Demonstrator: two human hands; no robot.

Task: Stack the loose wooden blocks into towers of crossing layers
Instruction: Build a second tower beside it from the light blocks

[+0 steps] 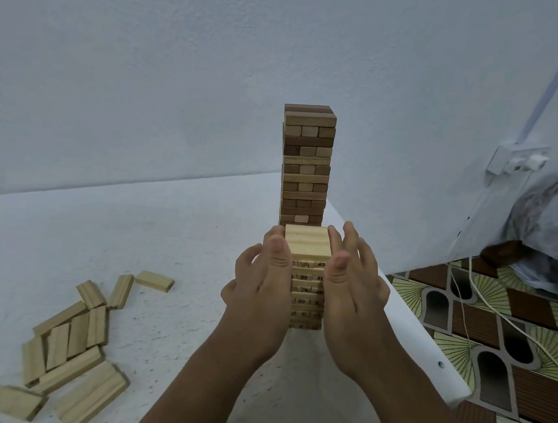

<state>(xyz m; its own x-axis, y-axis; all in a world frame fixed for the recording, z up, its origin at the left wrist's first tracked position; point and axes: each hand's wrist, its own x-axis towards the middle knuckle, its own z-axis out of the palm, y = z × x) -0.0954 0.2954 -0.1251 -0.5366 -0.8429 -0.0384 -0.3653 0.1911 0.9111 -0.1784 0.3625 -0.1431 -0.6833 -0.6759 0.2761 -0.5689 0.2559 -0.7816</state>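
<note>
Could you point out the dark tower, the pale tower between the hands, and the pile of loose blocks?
Dark tower [305, 166]: head view, mid-height on its front face.
Pale tower [307, 243]: head view, its top layer.
Loose blocks [69, 330]: head view, middle of the pile.

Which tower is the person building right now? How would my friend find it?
Look at the white table by the wall. Two towers stand near its right edge. It is the nearer, shorter pale tower with printed numbers, between the left hand and right hand; the taller tower behind is browner.
</note>
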